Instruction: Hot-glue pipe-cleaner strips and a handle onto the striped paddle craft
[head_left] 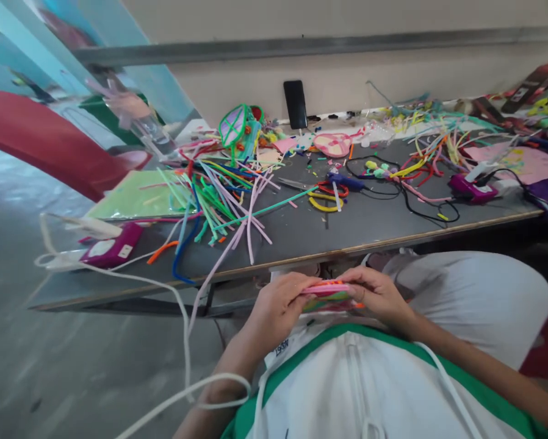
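Close to my body, below the table's front edge, I hold a small pink craft piece [325, 289] with orange and green parts. My left hand [281, 305] pinches its left end between thumb and fingers. At the other end, my right hand [377, 292] grips it the same way. The fingers cover both ends, so its full shape is hidden. On the table beyond lie scissors [333, 189] with orange-red handles, a blue glue gun [346, 181] and a yellow curved pipe cleaner [324, 205]. A pink round pipe-cleaner piece [333, 144] rests farther back.
A heap of colored pipe cleaners [228, 201] spreads over the table's left side, some hanging past the edge. Magenta power boxes [113, 246] [473, 188] have cords attached. A black phone [295, 105] leans against the wall. A white cable [182, 317] crosses near my left arm.
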Demonstrator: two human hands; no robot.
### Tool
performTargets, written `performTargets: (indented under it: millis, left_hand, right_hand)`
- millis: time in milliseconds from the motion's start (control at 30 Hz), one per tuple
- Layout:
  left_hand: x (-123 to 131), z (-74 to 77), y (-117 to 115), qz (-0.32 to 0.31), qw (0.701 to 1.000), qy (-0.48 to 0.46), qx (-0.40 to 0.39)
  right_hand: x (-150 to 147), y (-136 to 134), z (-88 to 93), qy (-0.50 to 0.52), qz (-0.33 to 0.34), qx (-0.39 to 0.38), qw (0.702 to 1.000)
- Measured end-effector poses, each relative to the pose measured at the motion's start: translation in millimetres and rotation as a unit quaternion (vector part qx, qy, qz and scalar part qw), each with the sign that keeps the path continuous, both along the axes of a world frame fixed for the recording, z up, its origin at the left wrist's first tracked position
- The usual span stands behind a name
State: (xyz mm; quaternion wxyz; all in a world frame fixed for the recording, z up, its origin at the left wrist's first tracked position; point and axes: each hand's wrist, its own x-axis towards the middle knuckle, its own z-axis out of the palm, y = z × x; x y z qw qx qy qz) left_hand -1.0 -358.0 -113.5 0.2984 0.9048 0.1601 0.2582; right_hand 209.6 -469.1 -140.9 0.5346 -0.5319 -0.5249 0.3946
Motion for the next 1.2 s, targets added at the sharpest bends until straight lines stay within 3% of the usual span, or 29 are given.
performTargets:
  millis: [233, 367, 467, 600, 833, 967, 1200]
  left_hand:
    - [8, -8.2, 12, -0.018, 0.993, 0.015, -0.115]
    - [12, -12.7, 18, -0.012, 0.99, 0.005, -0.14]
    - [18, -11.8, 20, -0.016, 0.991, 0.009, -0.134]
    - [26, -7.2, 21, -0.043, 0.996, -0.004, -0.075]
    - [23, -3.8, 13, -0.101, 0.995, -0.001, 0.013]
    - [16, 4.2, 9, -0.109, 0.994, 0.03, -0.01]
    - [0, 21.8, -15, -0.052, 0.998, -0.024, -0.015]
  right_hand:
    - [-3, 0, -22.0, 0.204, 0.019, -0.106, 0.973]
    - [4, 7, -24.2, 0.213, 0.047, -0.108, 0.97]
    - [12, 10, -22.6, 0.16, 0.075, -0.092, 0.98]
    - [20, 12, -22.7, 0.051, 0.063, -0.051, 0.995]
    - [30, 10, -21.2, -0.043, 0.069, 0.18, 0.98]
    - [33, 3, -15.6, -0.073, 0.071, 0.22, 0.97]
    - [25, -23, -5.9, -0.069, 0.039, 0.245, 0.966]
